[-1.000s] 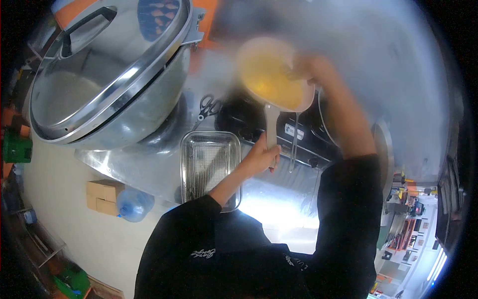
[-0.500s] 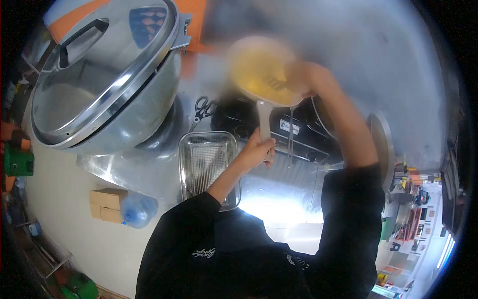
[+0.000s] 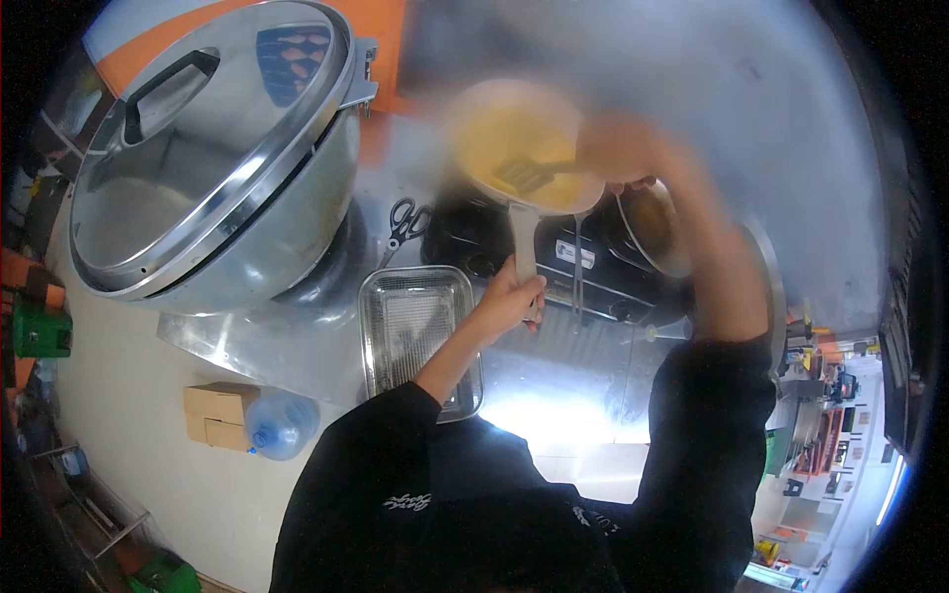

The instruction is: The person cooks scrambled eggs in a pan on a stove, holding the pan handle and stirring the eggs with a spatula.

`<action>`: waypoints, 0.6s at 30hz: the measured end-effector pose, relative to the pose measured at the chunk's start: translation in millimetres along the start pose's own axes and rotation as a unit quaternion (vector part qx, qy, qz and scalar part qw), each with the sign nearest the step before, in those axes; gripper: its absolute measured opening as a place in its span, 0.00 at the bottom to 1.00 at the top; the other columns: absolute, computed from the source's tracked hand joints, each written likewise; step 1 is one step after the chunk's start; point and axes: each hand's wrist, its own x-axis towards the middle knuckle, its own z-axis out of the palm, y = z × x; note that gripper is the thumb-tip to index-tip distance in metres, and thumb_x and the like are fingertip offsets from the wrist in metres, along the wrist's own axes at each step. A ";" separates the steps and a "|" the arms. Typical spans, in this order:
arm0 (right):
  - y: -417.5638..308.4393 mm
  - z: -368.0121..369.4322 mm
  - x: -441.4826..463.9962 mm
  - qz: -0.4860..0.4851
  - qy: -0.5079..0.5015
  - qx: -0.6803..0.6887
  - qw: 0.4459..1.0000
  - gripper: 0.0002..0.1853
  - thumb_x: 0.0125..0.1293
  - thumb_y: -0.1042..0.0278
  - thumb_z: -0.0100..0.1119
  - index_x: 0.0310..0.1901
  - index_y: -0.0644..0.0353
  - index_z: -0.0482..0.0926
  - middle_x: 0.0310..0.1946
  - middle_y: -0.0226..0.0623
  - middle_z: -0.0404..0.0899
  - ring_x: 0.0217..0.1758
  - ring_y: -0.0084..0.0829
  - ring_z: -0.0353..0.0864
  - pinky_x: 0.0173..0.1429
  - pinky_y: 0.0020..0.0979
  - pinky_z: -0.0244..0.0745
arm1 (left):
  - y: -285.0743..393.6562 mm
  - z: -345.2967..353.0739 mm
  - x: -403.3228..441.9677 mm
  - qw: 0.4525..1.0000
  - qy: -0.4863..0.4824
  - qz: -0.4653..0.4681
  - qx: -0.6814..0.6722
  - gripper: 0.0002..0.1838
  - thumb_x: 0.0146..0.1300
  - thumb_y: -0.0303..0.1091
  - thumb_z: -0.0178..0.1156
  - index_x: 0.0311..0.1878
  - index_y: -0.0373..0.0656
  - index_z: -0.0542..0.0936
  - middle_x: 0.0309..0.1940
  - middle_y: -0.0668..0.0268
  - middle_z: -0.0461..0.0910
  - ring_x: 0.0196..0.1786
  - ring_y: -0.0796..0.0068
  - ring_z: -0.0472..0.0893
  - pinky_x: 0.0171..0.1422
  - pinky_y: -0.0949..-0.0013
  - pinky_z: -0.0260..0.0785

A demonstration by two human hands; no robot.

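My left hand [image 3: 511, 300] is wrapped round the pale handle of a frying pan [image 3: 525, 237], which is over the black gas stove [image 3: 465, 225]. Yellow food, looking like egg [image 3: 484, 148], covers the inside of the pan. My right hand [image 3: 623, 150], hazy in the view, is closed on a slotted spatula [image 3: 532, 175] whose blade lies over the yellow food. A second pan [image 3: 650, 225] shows partly behind my right forearm. Below the pale pan, a thin metal utensil [image 3: 578, 267] reaches across the stove front.
A large lidded metal pot [image 3: 227, 208] stands at the left. Black-handled scissors [image 3: 403, 225] and a wire-mesh tray [image 3: 420, 326] lie between it and the stove. A cardboard box [image 3: 219, 413] and a blue water bottle [image 3: 283, 423] are on the floor.
The spatula has moved left across the yellow food, its blade showing more fully. My right forearm has shifted slightly right, and my left hand keeps its hold on the pan handle.
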 end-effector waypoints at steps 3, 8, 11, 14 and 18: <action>-5.5 -14.6 -5.0 -0.013 -0.001 0.023 1.000 0.13 0.56 0.72 0.48 0.34 0.75 0.78 0.25 0.49 0.82 0.19 0.32 0.81 0.20 0.33 0.73 | 0.4 0.2 0.3 1.000 -0.003 0.002 -0.001 0.14 0.67 0.31 0.52 0.53 0.42 0.63 0.26 0.66 0.70 0.22 0.73 0.74 0.20 0.69 0.68; -30.1 -33.1 -20.6 -0.051 0.016 0.050 0.997 0.12 0.57 0.72 0.48 0.35 0.74 0.78 0.24 0.48 0.82 0.20 0.32 0.82 0.22 0.33 0.75 | 1.1 -1.0 0.5 1.000 -0.005 -0.007 0.005 0.16 0.66 0.32 0.53 0.54 0.42 0.63 0.26 0.66 0.70 0.22 0.73 0.74 0.20 0.69 0.68; -32.9 -23.2 11.0 -0.019 0.023 0.013 0.999 0.13 0.57 0.73 0.48 0.36 0.73 0.78 0.25 0.47 0.82 0.22 0.32 0.83 0.23 0.33 0.76 | 2.9 0.2 -0.6 1.000 0.010 -0.017 0.019 0.16 0.67 0.31 0.52 0.54 0.42 0.62 0.25 0.66 0.71 0.22 0.74 0.74 0.21 0.69 0.68; -30.7 -25.5 17.6 0.007 0.025 0.029 0.999 0.13 0.57 0.74 0.47 0.37 0.74 0.78 0.25 0.47 0.82 0.22 0.32 0.83 0.24 0.34 0.77 | 2.4 -0.5 0.0 1.000 0.009 -0.013 0.022 0.16 0.67 0.30 0.52 0.54 0.41 0.62 0.24 0.66 0.71 0.23 0.73 0.75 0.21 0.69 0.69; -28.6 -41.4 3.8 0.000 -0.002 0.057 0.998 0.13 0.57 0.74 0.45 0.36 0.74 0.78 0.26 0.47 0.82 0.21 0.31 0.82 0.23 0.34 0.76 | 1.5 -0.8 1.7 1.000 0.002 -0.015 0.012 0.16 0.66 0.30 0.52 0.54 0.41 0.62 0.24 0.66 0.71 0.22 0.73 0.75 0.20 0.68 0.69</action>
